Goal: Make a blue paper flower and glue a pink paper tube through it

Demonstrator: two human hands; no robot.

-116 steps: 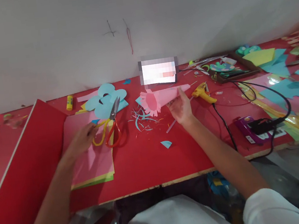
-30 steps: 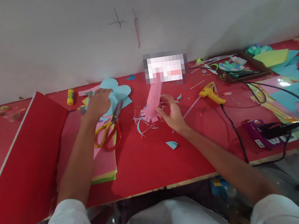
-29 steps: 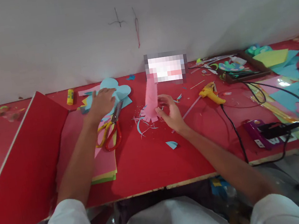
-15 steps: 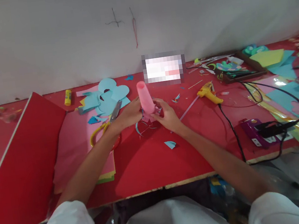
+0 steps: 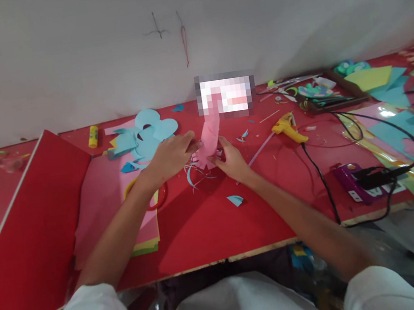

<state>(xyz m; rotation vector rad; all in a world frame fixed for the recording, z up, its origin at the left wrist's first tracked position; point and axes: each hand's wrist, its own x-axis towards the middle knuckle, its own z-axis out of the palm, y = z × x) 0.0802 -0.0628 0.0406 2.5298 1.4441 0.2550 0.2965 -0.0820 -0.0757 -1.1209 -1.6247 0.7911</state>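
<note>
A pink paper tube (image 5: 211, 136) with a cut fringe round its lower end stands over the table, its top leaning away to the right. My right hand (image 5: 233, 161) holds it low on the right side, fingers behind and thumb at the fringe. On the other side, my left hand (image 5: 172, 157) has its fingers curled and pinched at the tube's lower left edge; the fingertips are partly hidden. Thin blue paper scraps (image 5: 190, 178) lie under the tube. Scissors (image 5: 162, 197) with yellow and red handles are mostly covered by my left forearm and hand.
Blue paper petal shapes (image 5: 164, 127) and a yellow glue stick (image 5: 93, 136) lie behind left. A red board (image 5: 30, 241) slants up at the left. To the right are a yellow glue gun (image 5: 288, 129), a purple power strip (image 5: 353, 183), black cables and a dark tray (image 5: 356, 95).
The tube has tipped from leaning slightly left to leaning right. My left hand has lifted off its side and curled at the lower left edge; my right hand stays nearly still.
</note>
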